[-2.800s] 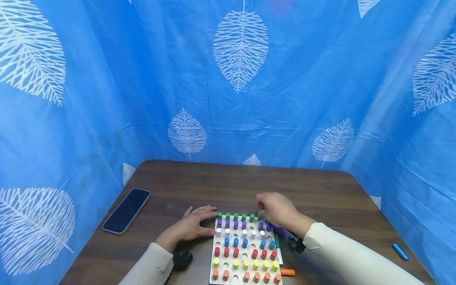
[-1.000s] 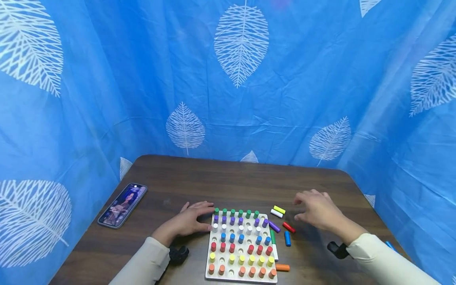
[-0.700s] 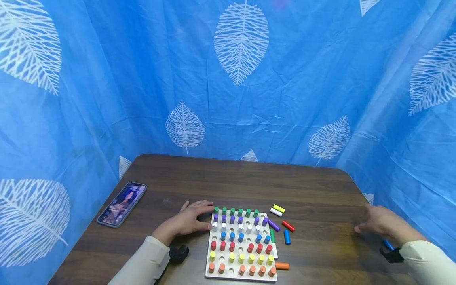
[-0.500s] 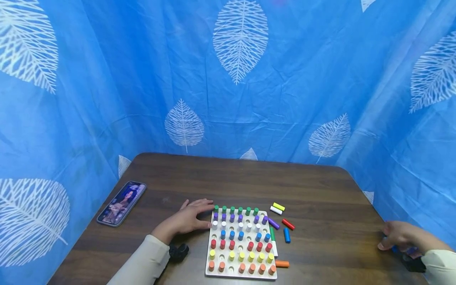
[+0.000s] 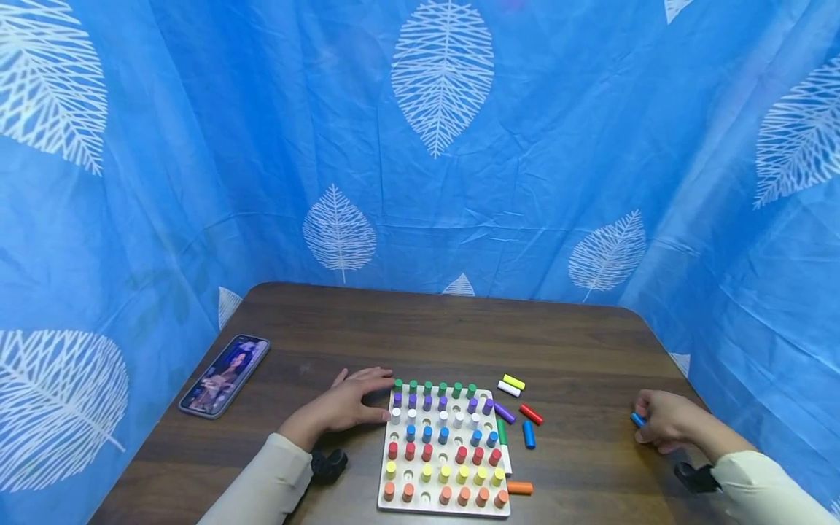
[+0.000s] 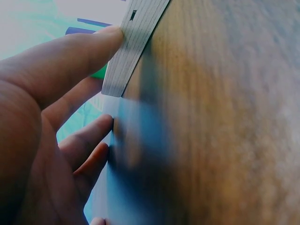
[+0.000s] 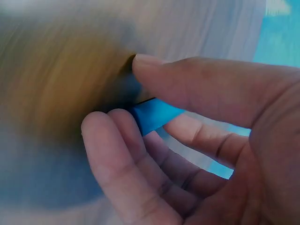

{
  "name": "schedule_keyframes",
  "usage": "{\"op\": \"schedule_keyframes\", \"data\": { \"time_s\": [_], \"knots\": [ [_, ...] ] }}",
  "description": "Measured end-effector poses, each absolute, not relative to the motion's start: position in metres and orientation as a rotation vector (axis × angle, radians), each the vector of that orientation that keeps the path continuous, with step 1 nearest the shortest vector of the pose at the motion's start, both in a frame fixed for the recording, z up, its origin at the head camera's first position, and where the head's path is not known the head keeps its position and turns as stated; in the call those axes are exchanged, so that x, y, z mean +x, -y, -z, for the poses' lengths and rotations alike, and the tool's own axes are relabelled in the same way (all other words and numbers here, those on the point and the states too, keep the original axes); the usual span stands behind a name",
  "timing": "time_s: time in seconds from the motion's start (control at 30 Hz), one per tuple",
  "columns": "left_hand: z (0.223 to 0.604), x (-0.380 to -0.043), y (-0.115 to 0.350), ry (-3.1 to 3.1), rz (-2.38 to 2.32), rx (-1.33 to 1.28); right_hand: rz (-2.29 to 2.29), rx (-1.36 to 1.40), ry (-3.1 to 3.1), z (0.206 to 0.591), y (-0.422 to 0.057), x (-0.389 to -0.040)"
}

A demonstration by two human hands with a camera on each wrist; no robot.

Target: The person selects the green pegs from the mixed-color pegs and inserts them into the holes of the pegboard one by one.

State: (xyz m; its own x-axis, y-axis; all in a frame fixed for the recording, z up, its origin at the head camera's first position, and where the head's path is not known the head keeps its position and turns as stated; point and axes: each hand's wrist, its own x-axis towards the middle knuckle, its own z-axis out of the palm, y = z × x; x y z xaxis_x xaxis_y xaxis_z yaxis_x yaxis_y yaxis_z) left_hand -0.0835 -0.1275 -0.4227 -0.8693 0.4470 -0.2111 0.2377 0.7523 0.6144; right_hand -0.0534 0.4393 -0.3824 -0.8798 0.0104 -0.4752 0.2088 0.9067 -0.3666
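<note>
A pale wooden pegboard (image 5: pixel 417 510) stands at the table's near middle, with rows of coloured pegs upright in it and several bare holes. My left hand (image 5: pixel 346 405) lies at its left side, fingers loosely spread. In the left wrist view the thumb touches the board's side (image 6: pixel 136 47). Well to the right of the board, my right hand (image 5: pixel 666 421) pinches a blue peg (image 5: pixel 637 420). In the right wrist view the blue peg (image 7: pixel 158 115) lies between thumb and curled fingers, partly covered by them.
Right of the board lie loose pegs: yellow (image 5: pixel 514 381), white (image 5: pixel 508 389), purple (image 5: pixel 504 413), red (image 5: pixel 531 414), blue (image 5: pixel 529 434) and orange (image 5: pixel 520 488). Green (image 5: pixel 502 432) and white (image 5: pixel 506 461) ones lie against its edge. A lit phone (image 5: pixel 224 376) rests at left.
My right hand has left the green row's right end, where a green peg stands, taken the blue peg from the table's right edge and come partway back left. The phone screen has lit up.
</note>
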Motion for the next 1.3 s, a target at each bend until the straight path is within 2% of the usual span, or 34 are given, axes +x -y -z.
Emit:
{"op": "schedule_keyframes", "data": {
  "time_s": [0.23, 0.43, 0.9, 1.3],
  "knots": [
    [0.423, -0.083, 0.123, -2.599, -0.854, 0.572, 0.488, 0.012, -2.653, 0.376, -0.358, -0.071],
    [0.423, -0.084, 0.119, -2.611, -0.837, 0.588, 0.542, -0.028, -2.615, 0.376, -0.317, -0.083],
    [0.423, -0.083, 0.122, -2.592, -0.848, 0.599, 0.755, -0.109, -2.522, 0.375, -0.288, -0.077],
    [0.424, -0.083, 0.129, -2.599, -0.84, 0.548, 0.621, -0.403, -2.604, 0.361, -0.269, -0.061]
  ]
}}
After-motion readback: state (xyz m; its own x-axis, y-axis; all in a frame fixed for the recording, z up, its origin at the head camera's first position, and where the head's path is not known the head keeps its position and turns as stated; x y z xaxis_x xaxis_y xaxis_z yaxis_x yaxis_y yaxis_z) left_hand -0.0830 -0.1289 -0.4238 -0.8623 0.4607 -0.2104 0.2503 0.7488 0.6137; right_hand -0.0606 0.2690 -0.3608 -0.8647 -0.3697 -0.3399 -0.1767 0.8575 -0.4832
